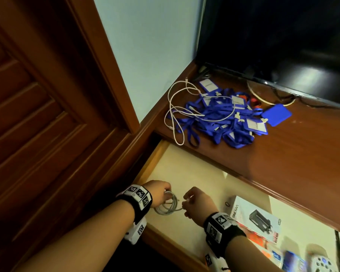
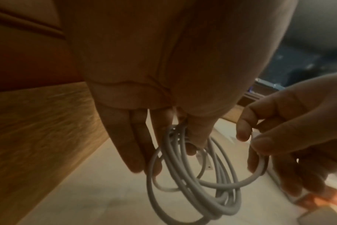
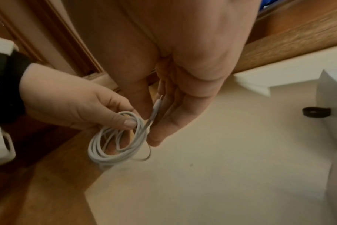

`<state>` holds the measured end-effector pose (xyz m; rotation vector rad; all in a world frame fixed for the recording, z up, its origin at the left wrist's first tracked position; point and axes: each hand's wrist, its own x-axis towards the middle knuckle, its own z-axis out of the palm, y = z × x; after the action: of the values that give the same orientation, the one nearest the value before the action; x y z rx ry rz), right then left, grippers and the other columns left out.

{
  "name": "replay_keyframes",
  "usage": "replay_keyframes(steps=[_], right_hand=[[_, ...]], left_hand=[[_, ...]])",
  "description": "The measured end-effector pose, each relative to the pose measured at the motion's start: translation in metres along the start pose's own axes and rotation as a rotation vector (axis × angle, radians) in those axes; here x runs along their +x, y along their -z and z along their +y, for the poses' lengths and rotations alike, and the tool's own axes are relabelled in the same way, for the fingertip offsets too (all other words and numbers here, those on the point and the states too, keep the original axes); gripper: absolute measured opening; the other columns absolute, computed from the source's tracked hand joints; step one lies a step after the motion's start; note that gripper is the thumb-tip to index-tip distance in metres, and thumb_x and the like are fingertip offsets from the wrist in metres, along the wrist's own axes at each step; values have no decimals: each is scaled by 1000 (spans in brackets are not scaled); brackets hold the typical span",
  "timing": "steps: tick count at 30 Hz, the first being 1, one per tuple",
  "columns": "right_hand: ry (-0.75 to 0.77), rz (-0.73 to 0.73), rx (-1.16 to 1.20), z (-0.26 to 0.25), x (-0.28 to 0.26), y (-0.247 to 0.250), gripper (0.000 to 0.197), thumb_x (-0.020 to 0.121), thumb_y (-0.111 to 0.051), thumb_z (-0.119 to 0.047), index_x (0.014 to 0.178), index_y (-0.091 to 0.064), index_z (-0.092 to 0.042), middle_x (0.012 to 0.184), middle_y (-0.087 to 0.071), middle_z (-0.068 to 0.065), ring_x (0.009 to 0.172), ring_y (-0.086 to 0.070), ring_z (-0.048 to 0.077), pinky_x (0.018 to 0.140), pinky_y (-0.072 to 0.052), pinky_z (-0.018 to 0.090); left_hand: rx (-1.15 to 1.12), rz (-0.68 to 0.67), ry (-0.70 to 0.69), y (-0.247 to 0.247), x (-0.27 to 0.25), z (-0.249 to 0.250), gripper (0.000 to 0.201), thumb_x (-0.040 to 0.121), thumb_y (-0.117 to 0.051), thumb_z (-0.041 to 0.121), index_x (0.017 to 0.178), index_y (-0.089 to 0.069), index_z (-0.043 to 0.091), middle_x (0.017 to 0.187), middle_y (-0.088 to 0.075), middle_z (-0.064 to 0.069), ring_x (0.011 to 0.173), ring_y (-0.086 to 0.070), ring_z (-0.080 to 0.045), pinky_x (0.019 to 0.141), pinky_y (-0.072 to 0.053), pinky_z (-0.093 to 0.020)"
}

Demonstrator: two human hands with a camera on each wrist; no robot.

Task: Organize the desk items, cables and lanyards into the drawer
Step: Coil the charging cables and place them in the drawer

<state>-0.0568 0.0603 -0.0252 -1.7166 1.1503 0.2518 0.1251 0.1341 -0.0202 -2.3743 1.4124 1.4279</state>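
Note:
A coiled white cable (image 1: 167,207) hangs just above the cream floor of the open drawer (image 1: 194,173), near its left front corner. My left hand (image 1: 166,195) pinches the top of the coil (image 2: 192,182) between thumb and fingers. My right hand (image 1: 185,203) grips the cable's loose plug end (image 3: 156,106) beside the coil (image 3: 115,144). On the desk top lies a pile of blue lanyards (image 1: 220,118) with badge holders. A loose white cable (image 1: 175,110) trails over the pile's left side, and a blue flat case (image 1: 276,114) lies at its right.
A white product box (image 1: 253,218) and colourful packets (image 1: 294,262) lie in the drawer to the right of my hands. A black ring (image 3: 315,114) sits by the box. A dark screen (image 1: 273,36) stands at the back of the desk. A wooden door (image 1: 37,114) is at the left.

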Motion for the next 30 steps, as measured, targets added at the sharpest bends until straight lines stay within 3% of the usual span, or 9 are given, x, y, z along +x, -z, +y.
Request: replay_keyframes(steps=[2, 4, 7, 9, 11, 17, 22, 26, 30], right_hand=[[-20, -20, -71, 2, 11, -11, 10, 92, -60, -21, 94, -58, -30, 88, -75, 0, 75, -74, 17, 75, -63, 38], [-43, -33, -121, 2, 18, -19, 12, 94, -57, -21, 103, -60, -29, 96, -72, 1, 81, -73, 18, 77, -63, 39], [-35, -98, -174, -2, 25, -27, 37, 98, -49, -15, 130, -51, -32, 107, -71, 6, 86, -69, 20, 70, -56, 31], [-14, -152, -205, -5, 31, -30, 52, 96, -48, -16, 144, -42, -35, 120, -69, 10, 101, -67, 26, 76, -52, 31], [-18, -187, -181, -7, 37, -34, 54, 95, -49, -28, 148, -41, -36, 126, -67, 12, 107, -67, 29, 83, -53, 34], [-49, -259, -171, -7, 45, -38, 54, 84, -40, -59, 121, -62, -26, 115, -66, 13, 95, -68, 33, 82, -59, 42], [1, -258, -216, 4, 50, -43, 37, 92, -49, -57, 88, -60, -22, 100, -62, 11, 89, -61, 31, 70, -41, 33], [42, -248, -287, 9, 53, -50, 45, 93, -56, -66, 99, -61, -21, 97, -63, 0, 87, -60, 22, 74, -48, 35], [26, -235, -335, 9, 58, -60, 56, 90, -58, -70, 109, -63, -18, 104, -70, 4, 92, -67, 25, 80, -57, 39]], left_hand=[[63, -18, 6, 0, 7, -4, 22, 103, -56, 41, 119, -64, 28, 111, -74, 0, 99, -69, -22, 89, -58, -36], [111, -35, 0, 0, 13, -5, 22, 103, -56, 40, 120, -64, 28, 114, -71, -2, 101, -68, -24, 87, -56, -35], [151, -74, -10, 2, 19, -5, 25, 103, -56, 40, 124, -63, 27, 118, -70, -5, 105, -66, -28, 81, -50, -32], [169, -92, -19, 4, 21, -5, 28, 103, -55, 42, 126, -62, 28, 120, -69, -6, 106, -65, -29, 81, -48, -33], [175, -106, -17, 6, 22, -5, 27, 104, -53, 43, 126, -61, 29, 119, -68, -7, 105, -65, -30, 84, -51, -36], [172, -116, -23, 10, 23, -6, 26, 106, -52, 35, 126, -64, 24, 119, -68, -9, 94, -58, -26, 76, -41, -30], [189, -97, 10, 12, 28, -9, 27, 106, -51, 35, 126, -65, 23, 121, -67, -10, 107, -63, -30, 78, -42, -30], [209, -71, 39, 9, 32, -12, 24, 104, -55, 36, 123, -67, 26, 121, -69, -7, 106, -64, -28, 78, -44, -30], [219, -21, 75, 6, 31, -13, 33, 100, -65, 36, 130, -59, 24, 123, -67, -8, 105, -65, -29, 76, -45, -30]])
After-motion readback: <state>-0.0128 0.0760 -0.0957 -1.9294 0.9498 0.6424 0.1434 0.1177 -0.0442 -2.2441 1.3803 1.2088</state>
